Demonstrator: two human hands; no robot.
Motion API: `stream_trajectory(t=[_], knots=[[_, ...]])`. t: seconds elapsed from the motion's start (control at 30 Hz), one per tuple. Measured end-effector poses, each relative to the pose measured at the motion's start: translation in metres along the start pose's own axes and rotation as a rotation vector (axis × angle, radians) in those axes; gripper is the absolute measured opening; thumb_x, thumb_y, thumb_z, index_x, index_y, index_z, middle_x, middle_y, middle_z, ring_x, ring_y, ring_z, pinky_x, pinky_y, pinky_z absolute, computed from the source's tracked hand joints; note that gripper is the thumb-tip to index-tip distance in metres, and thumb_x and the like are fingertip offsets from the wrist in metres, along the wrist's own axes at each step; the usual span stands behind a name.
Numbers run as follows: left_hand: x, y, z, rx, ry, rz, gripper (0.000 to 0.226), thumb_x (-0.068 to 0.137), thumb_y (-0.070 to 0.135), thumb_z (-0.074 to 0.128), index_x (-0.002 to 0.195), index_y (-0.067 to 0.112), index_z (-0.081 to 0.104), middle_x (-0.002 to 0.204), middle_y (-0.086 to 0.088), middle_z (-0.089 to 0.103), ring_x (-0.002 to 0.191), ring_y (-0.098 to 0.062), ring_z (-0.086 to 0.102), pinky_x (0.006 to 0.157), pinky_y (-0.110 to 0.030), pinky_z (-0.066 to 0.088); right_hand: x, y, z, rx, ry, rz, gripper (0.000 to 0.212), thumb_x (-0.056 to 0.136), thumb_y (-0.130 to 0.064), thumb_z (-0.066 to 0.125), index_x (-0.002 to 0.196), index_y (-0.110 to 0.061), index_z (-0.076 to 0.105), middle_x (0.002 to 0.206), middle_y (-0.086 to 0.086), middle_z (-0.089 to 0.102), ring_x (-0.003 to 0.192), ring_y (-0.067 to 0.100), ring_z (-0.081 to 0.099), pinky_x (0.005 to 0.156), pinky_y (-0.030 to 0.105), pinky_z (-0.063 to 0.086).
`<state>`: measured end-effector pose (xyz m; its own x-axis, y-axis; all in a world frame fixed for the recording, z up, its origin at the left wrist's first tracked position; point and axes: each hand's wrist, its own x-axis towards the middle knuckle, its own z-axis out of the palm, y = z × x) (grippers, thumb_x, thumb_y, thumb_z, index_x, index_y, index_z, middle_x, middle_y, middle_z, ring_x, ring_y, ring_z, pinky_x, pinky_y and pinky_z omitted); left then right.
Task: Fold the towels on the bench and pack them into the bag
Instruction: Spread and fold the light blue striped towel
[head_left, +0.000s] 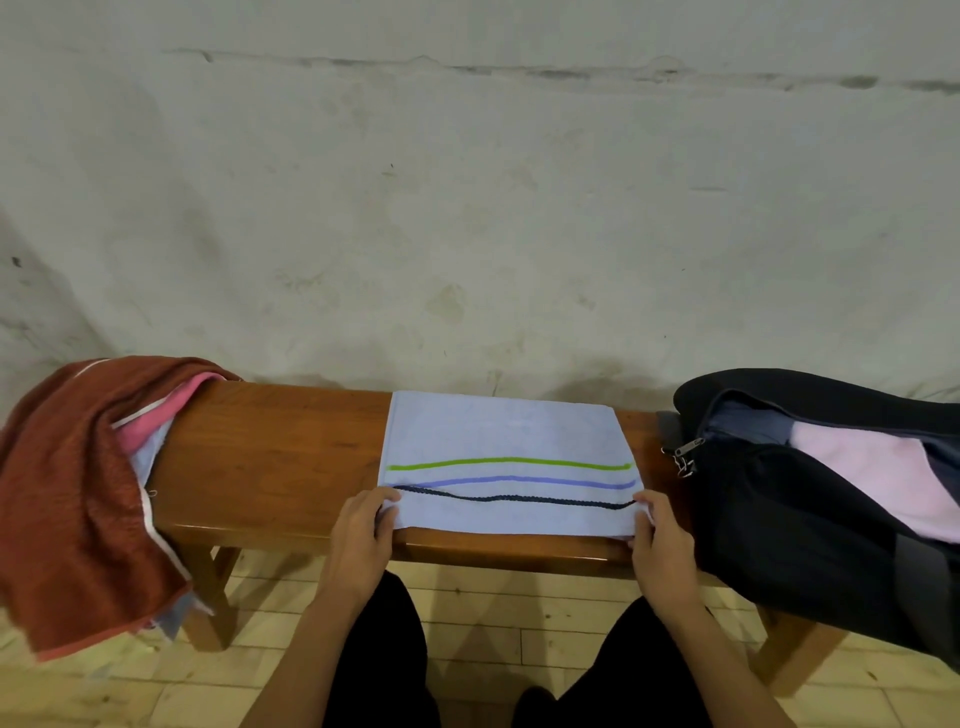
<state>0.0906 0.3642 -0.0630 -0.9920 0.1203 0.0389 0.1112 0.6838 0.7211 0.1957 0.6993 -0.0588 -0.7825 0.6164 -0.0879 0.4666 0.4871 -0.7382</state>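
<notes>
Head view: blue towel (501, 441) flat mid-bench (270, 457), bag (810, 499) right of towel, unfolded pile (78, 493) left of towel. Left hand (358, 540) and right hand (662, 551) each pinch near corner of towel. Risk: uneven lift skews fold; loose pinch drops near edge off bench front.
</notes>
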Motion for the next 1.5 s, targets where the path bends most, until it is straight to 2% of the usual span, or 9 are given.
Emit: stream_trajectory(t=[0.27, 0.37, 0.43, 0.77, 0.93, 1.07, 1.23, 1.37, 1.5], knots=[[-0.007, 0.015, 0.003, 0.043, 0.142, -0.116, 0.015, 0.099, 0.025, 0.054, 0.113, 0.022, 0.06, 0.111, 0.0, 0.06, 0.093, -0.012, 0.054, 0.069, -0.019, 0.042, -0.001, -0.002, 0.001, -0.185, -0.061, -0.04, 0.032, 0.107, -0.03, 0.03, 0.138, -0.026, 0.04, 0.125, 0.01, 0.054, 0.1, 0.018, 0.055, 0.068, 0.025, 0.049], [-0.009, 0.021, 0.006, 0.086, 0.146, -0.156, 0.017, 0.101, 0.023, 0.051, 0.116, 0.021, 0.058, 0.114, 0.0, 0.056, 0.095, -0.012, 0.051, 0.07, -0.02, 0.044, -0.002, -0.007, 0.001, -0.307, -0.087, 0.007, 0.036, 0.104, -0.021, 0.045, 0.137, -0.027, 0.033, 0.123, 0.008, 0.055, 0.103, 0.021, 0.058, 0.081, 0.035, 0.059], [-0.009, 0.023, 0.007, 0.099, 0.138, -0.173, 0.019, 0.101, 0.022, 0.051, 0.119, 0.02, 0.058, 0.116, -0.001, 0.055, 0.095, -0.011, 0.05, 0.071, -0.02, 0.045, -0.003, -0.01, 0.002, -0.381, -0.063, 0.019, 0.041, 0.101, -0.017, 0.052, 0.135, -0.027, 0.031, 0.116, 0.006, 0.06, 0.095, 0.018, 0.061, 0.077, 0.035, 0.061], [-0.008, 0.014, 0.005, 0.221, 0.024, -0.082, 0.027, 0.102, 0.025, 0.046, 0.129, 0.023, 0.052, 0.124, 0.002, 0.049, 0.101, -0.009, 0.048, 0.079, -0.021, 0.053, -0.004, -0.008, 0.006, -0.313, 0.065, 0.023, 0.022, 0.106, -0.033, 0.037, 0.125, -0.024, 0.043, 0.088, -0.004, 0.059, 0.074, 0.012, 0.06, 0.065, 0.034, 0.059], [-0.009, 0.011, 0.007, 0.169, 0.046, -0.072, 0.026, 0.102, 0.026, 0.05, 0.127, 0.023, 0.055, 0.128, -0.001, 0.057, 0.102, -0.009, 0.048, 0.081, -0.023, 0.051, -0.012, 0.003, 0.001, -0.204, -0.013, -0.085, 0.023, 0.104, -0.021, 0.044, 0.127, -0.02, 0.05, 0.104, -0.002, 0.06, 0.089, 0.012, 0.061, 0.075, 0.032, 0.057], [-0.01, 0.008, 0.008, 0.177, 0.051, -0.01, 0.026, 0.1, 0.024, 0.053, 0.126, 0.021, 0.06, 0.126, -0.005, 0.06, 0.103, -0.015, 0.053, 0.082, -0.026, 0.051, -0.013, 0.007, -0.002, -0.195, -0.002, -0.097, 0.025, 0.106, -0.022, 0.039, 0.128, -0.02, 0.05, 0.115, 0.003, 0.06, 0.102, 0.016, 0.059, 0.082, 0.033, 0.056], [-0.011, 0.012, 0.004, 0.31, 0.058, -0.006, 0.03, 0.1, 0.027, 0.054, 0.13, 0.023, 0.057, 0.122, -0.005, 0.06, 0.102, -0.017, 0.056, 0.081, -0.026, 0.052, -0.008, 0.007, -0.004, -0.295, -0.018, -0.044, 0.021, 0.107, -0.025, 0.033, 0.126, -0.024, 0.043, 0.104, 0.001, 0.057, 0.092, 0.017, 0.059, 0.079, 0.04, 0.058], [-0.012, 0.016, 0.005, 0.389, 0.056, 0.052, 0.029, 0.102, 0.026, 0.049, 0.13, 0.021, 0.055, 0.119, -0.005, 0.062, 0.107, -0.018, 0.055, 0.086, -0.027, 0.05, -0.006, 0.005, -0.005, -0.423, -0.067, 0.004, 0.028, 0.104, -0.017, 0.041, 0.131, -0.025, 0.036, 0.102, 0.0, 0.059, 0.09, 0.014, 0.057, 0.068, 0.029, 0.049], [-0.011, 0.018, 0.005, 0.442, 0.04, 0.066, 0.031, 0.102, 0.026, 0.048, 0.133, 0.021, 0.052, 0.122, -0.004, 0.063, 0.111, -0.017, 0.053, 0.089, -0.026, 0.048, -0.006, 0.003, -0.007, -0.524, -0.074, 0.048, 0.034, 0.101, -0.016, 0.047, 0.129, -0.03, 0.031, 0.104, 0.003, 0.063, 0.091, 0.018, 0.063, 0.073, 0.034, 0.057]])
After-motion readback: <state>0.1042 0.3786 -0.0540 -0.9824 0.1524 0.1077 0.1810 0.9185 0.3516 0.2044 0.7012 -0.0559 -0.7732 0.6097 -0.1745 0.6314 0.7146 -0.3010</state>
